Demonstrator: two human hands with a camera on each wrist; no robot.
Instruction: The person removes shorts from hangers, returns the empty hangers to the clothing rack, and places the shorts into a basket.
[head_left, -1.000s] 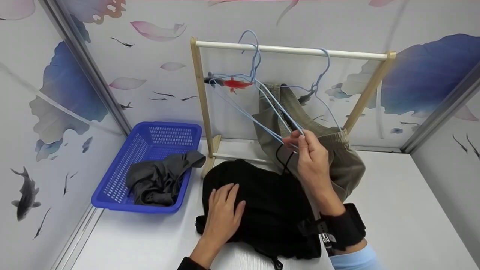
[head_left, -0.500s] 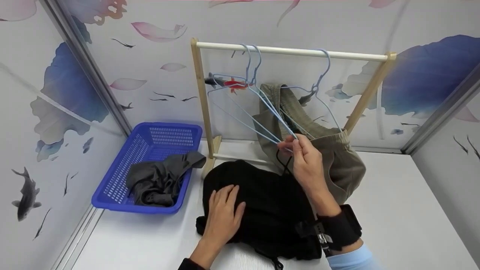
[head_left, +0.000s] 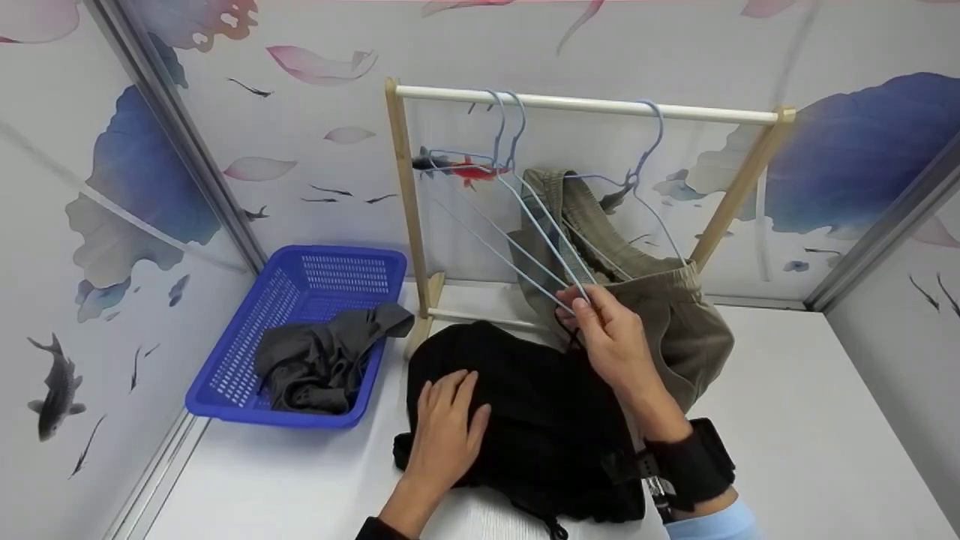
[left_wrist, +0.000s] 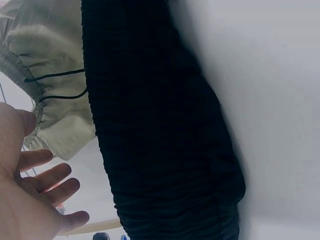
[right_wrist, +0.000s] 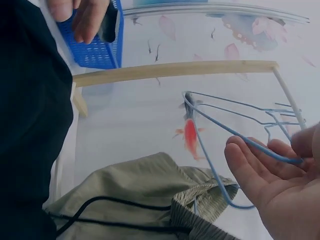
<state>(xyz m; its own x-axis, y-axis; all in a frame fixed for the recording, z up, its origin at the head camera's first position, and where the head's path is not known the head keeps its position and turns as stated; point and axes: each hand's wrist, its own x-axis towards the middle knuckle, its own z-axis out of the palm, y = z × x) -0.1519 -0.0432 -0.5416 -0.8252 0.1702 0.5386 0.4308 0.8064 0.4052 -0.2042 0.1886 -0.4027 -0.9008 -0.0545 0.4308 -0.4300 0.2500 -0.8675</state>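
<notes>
1. The right hand [head_left: 611,341], just right of the frame's centre in the head view, pinches the lower wires of two light blue hangers [head_left: 525,217] between thumb and fingertips; the right wrist view shows a wire lying across the curled fingers [right_wrist: 260,167].
2. Both hangers have their hooks over the white rail of a small wooden rack [head_left: 585,105] in the upper middle of the frame, and they slant down to the right toward the hand.
3. A third blue hanger [head_left: 645,161] hangs further right on the same rail and carries olive-green trousers [head_left: 675,315], whose waistband sags down to the white table [head_left: 810,435] just behind the right hand.
4. The left hand [head_left: 446,435], in the lower middle of the frame, lies flat with straight fingers on a black garment [head_left: 540,405] spread on the table in front of the rack.
5. The black garment touches the olive trousers at its upper right edge; a black drawstring shows there.
6. A blue plastic basket [head_left: 300,285] sits at the left of the table, just beside the rack's left post, with a dark grey garment [head_left: 322,360] in it.
</notes>
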